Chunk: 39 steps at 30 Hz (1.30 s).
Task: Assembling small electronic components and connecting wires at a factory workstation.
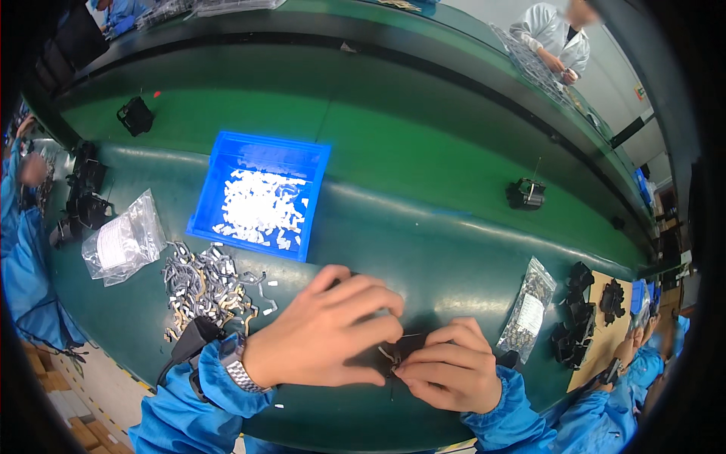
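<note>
Near the table's front edge, my right hand point(454, 367) pinches a small dark part with a tan strip point(391, 354). The fingers partly cover it, so its exact kind is unclear. My left hand point(329, 333), with a metal-banded watch point(238, 363) on the wrist, hovers just left of the part. Its fingers are curved, with a gap between thumb and forefinger. A fine light line shows between the two hands; I cannot make out what it is. Left of my left hand lies a heap of short grey and tan cable pieces point(204, 284) with white ends.
A blue bin point(318, 189) of small white pieces stands behind the heap. Clear plastic bags lie left point(125, 238) and right point(527, 314). Black housings point(578, 325) sit at right, others point(87, 189) at left. More black parts point(525, 194) rest on the green belt point(423, 159). Co-workers sit on both sides.
</note>
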Tool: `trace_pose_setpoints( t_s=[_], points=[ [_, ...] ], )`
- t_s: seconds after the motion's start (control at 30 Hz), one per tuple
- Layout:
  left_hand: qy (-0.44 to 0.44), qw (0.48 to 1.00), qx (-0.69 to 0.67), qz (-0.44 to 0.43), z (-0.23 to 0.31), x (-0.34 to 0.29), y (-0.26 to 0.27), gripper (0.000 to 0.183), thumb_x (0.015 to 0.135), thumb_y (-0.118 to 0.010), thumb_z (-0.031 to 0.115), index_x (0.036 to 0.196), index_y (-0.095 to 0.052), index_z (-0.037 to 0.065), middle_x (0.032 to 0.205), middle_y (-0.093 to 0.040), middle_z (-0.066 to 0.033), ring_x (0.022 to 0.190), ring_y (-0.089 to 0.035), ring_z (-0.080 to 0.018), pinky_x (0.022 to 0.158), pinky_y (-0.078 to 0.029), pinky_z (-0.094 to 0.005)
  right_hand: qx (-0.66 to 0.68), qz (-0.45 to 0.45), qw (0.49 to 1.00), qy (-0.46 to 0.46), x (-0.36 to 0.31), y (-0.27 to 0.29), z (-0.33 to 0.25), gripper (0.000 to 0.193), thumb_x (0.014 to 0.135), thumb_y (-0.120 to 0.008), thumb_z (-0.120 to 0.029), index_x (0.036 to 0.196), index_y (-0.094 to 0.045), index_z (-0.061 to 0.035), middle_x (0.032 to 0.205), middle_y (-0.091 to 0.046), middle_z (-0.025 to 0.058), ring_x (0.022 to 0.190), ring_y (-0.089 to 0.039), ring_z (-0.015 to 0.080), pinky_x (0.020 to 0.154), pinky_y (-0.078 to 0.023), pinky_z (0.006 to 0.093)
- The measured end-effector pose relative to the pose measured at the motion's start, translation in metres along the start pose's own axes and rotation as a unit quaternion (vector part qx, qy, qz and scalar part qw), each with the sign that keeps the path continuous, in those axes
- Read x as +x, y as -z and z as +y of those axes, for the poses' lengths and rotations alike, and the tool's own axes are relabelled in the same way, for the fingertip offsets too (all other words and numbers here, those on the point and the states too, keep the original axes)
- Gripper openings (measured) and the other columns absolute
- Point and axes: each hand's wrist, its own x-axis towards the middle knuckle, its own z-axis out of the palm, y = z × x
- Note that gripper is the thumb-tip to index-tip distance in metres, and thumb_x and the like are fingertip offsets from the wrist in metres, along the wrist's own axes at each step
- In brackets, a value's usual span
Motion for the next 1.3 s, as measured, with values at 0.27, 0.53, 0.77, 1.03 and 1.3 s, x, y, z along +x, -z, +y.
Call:
trace_pose_setpoints(
  t_s=[0.27, 0.53, 0.77, 1.03, 1.3],
  points=[
    [-0.057, 0.998, 0.012, 0.002, -0.009, -0.007, -0.008, 0.014, 0.080, -0.085, 0.023, 0.087, -0.074, 0.019, 0.096, -0.062, 0.0058, 0.107, -0.060, -0.0175, 0.092, -0.041, -0.0412, 0.039, 0.014, 0.999, -0.005, 0.001, -0.005, 0.003, 0.025, 0.074, -0.089, -0.010, 0.098, -0.084, -0.0160, 0.101, -0.077, -0.0050, 0.093, -0.066, 0.0177, 0.084, -0.049, 0.0346],
    [-0.072, 0.997, 0.036, -0.020, -0.008, -0.005, -0.011, 0.011, 0.084, -0.082, 0.021, 0.089, -0.073, 0.018, 0.094, -0.061, 0.0063, 0.102, -0.059, -0.0151, 0.092, -0.041, -0.0399, 0.006, -0.027, 0.997, -0.075, 0.003, -0.008, 0.001, 0.069, 0.076, -0.093, -0.038, 0.135, -0.067, -0.0143, 0.139, -0.063, 0.0059, 0.121, -0.057, 0.0289, 0.102, -0.043, 0.0440],
    [-0.072, 0.994, 0.078, -0.004, -0.004, -0.005, -0.011, 0.011, 0.082, -0.081, 0.021, 0.088, -0.072, 0.017, 0.090, -0.060, 0.0064, 0.098, -0.059, -0.0140, 0.091, -0.041, -0.0384, 0.092, -0.028, 0.990, -0.101, 0.003, -0.013, 0.003, 0.070, 0.078, -0.094, -0.020, 0.139, -0.063, -0.0074, 0.124, -0.069, 0.0115, 0.108, -0.067, 0.0325, 0.094, -0.055, 0.0417],
    [-0.070, 0.990, 0.117, 0.033, -0.003, -0.004, -0.014, 0.010, 0.079, -0.079, 0.019, 0.084, -0.070, 0.017, 0.086, -0.058, 0.0055, 0.094, -0.060, -0.0147, 0.086, -0.042, -0.0378, 0.086, 0.002, 0.993, -0.075, 0.003, -0.013, 0.003, 0.060, 0.070, -0.099, -0.017, 0.122, -0.072, -0.0047, 0.115, -0.077, 0.0116, 0.102, -0.073, 0.0306, 0.091, -0.061, 0.0389],
    [-0.054, 0.988, 0.133, 0.059, -0.001, -0.004, -0.013, 0.009, 0.078, -0.078, 0.018, 0.084, -0.071, 0.017, 0.086, -0.060, 0.0048, 0.093, -0.061, -0.0162, 0.085, -0.043, -0.0381, 0.142, -0.017, 0.985, -0.100, 0.002, -0.011, 0.003, 0.059, 0.075, -0.093, -0.012, 0.127, -0.068, -0.0067, 0.122, -0.073, 0.0105, 0.104, -0.071, 0.0305, 0.092, -0.060, 0.0402]
  ],
)
